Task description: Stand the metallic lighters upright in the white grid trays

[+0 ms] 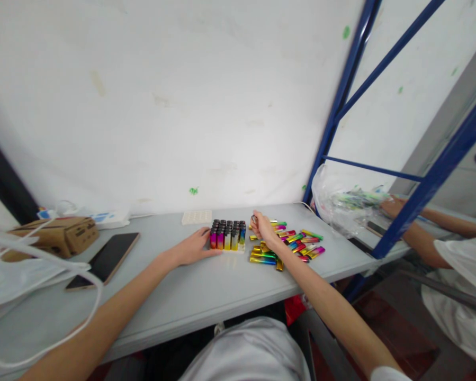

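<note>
Rows of upright lighters [227, 237] with black tops and shiny coloured bodies stand in a white tray [238, 250]. My left hand [193, 246] is at the tray's left side, thumb along the front and fingers behind, closed round its corner. To the right of the tray, my right hand [263, 226] is raised slightly above the table in a pinch. A small dark end shows at its fingertips, apparently a lighter; most of it is hidden. Beside and beneath that hand lies a loose pile of metallic coloured lighters [297, 244].
A pale holed tray [197, 217] lies near the wall. On the left are a phone [106, 259], a cardboard box [69, 235] and white cables [90, 312]. A blue metal frame [333, 121] rises at right, near a plastic bag [333, 206] and a co-worker's arm [424, 241].
</note>
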`<state>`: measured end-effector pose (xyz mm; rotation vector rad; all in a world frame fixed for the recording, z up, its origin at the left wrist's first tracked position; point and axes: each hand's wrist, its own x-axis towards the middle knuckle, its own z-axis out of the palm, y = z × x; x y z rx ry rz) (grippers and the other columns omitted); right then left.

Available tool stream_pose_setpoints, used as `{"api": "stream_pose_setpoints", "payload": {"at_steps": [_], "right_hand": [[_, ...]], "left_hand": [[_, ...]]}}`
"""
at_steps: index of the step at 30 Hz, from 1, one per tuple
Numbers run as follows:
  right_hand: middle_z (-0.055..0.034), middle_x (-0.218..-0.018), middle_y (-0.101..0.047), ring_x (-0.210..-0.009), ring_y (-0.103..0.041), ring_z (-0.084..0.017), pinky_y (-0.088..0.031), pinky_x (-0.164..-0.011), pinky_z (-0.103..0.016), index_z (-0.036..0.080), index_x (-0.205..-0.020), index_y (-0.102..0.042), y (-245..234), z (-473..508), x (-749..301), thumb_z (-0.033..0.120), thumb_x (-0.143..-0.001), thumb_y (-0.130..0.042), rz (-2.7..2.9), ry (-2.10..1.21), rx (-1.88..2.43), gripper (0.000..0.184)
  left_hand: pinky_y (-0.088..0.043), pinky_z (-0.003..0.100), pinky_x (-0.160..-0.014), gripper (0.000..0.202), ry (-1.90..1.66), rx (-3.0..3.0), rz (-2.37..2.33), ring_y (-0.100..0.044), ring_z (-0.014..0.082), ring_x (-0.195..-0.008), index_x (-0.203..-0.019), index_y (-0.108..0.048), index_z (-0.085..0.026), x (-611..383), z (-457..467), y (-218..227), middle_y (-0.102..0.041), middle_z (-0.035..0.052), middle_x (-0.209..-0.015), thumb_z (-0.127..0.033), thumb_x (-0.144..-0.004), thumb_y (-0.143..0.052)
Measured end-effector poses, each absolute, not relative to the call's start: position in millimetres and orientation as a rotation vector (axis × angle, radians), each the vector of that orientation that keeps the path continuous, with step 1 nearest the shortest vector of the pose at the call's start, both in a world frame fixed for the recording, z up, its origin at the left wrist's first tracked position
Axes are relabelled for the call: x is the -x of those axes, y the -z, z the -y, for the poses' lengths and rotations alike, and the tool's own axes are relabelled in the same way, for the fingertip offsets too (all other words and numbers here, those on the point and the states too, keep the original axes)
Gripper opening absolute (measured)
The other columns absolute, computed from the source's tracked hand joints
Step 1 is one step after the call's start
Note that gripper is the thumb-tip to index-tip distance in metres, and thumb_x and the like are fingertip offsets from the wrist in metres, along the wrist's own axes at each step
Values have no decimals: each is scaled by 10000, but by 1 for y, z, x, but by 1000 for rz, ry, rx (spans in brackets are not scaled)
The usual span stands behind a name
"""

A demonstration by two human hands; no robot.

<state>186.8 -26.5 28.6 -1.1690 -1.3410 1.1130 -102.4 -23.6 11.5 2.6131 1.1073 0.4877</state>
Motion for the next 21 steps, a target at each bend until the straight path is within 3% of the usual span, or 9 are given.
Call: {"api": "stream_pose_setpoints", "payload": {"at_steps": [4, 7, 10, 12, 15, 18, 21], "right_hand": [[51, -459, -289, -411, -244, -100, -188, -412, -249, 262, -537, -332, -25, 26, -188, 500, -984, -373, 1363, -978, 1164, 509], [53, -497, -308, -431, -267, -110, -220, -430, -256, 247, -591, -429, -23, 24, -192, 591, -1004, -354, 1380, -950, 1181, 542], [56, -587, -364, -469, -319, -125, -268, -452, -255, 218, -820, -605, -23, 26, -198, 693, -1016, -337, 1453, -893, 1122, 580], [46, -666, -432, -511, -383, -138, -329, -478, -261, 222, -1003, -640, -23, 32, -201, 708, -1022, -362, 1549, -816, 1074, 560], [-20, -860, -583, -747, -580, -189, -507, -680, -318, 227, -1061, -650, -26, 48, -205, 653, -1019, -493, 1782, -581, 991, 456], [-93, -1057, -653, -1040, -629, -252, -520, -951, -395, 217, -1034, -692, -28, 68, -207, 555, -1016, -603, 1950, -260, 956, 350], [-59, -886, -680, -837, -646, -227, -528, -827, -354, 206, -1029, -702, -28, 79, -204, 509, -1042, -591, 2004, -197, 994, 323]], "left_hand": [[-427, 470, -1229, 731, -498, -2602, -1114, -594, 364, -1343, -1272, -679, -184, 102, 25, -13, -625, 152, -1440, -814, -920, -563], [-421, 475, -1234, 720, -496, -2605, -1115, -590, 368, -1349, -1289, -676, -183, 102, 26, -13, -625, 154, -1446, -797, -924, -578], [-414, 470, -1240, 707, -484, -2617, -1110, -584, 364, -1359, -1307, -671, -178, 102, 26, -13, -622, 163, -1450, -774, -938, -583], [-414, 474, -1240, 699, -492, -2616, -1114, -587, 364, -1358, -1312, -668, -178, 102, 26, -13, -616, 166, -1459, -765, -940, -589], [-405, 465, -1248, 705, -499, -2607, -1115, -569, 362, -1389, -1345, -652, -175, 103, 26, -12, -597, 169, -1489, -750, -939, -607], [-409, 452, -1245, 697, -500, -2602, -1105, -557, 353, -1403, -1375, -635, -180, 103, 26, -11, -595, 159, -1494, -729, -947, -616], [-419, 455, -1234, 672, -508, -2606, -1094, -562, 354, -1387, -1369, -642, -188, 104, 25, -10, -605, 148, -1482, -719, -959, -607]]}}
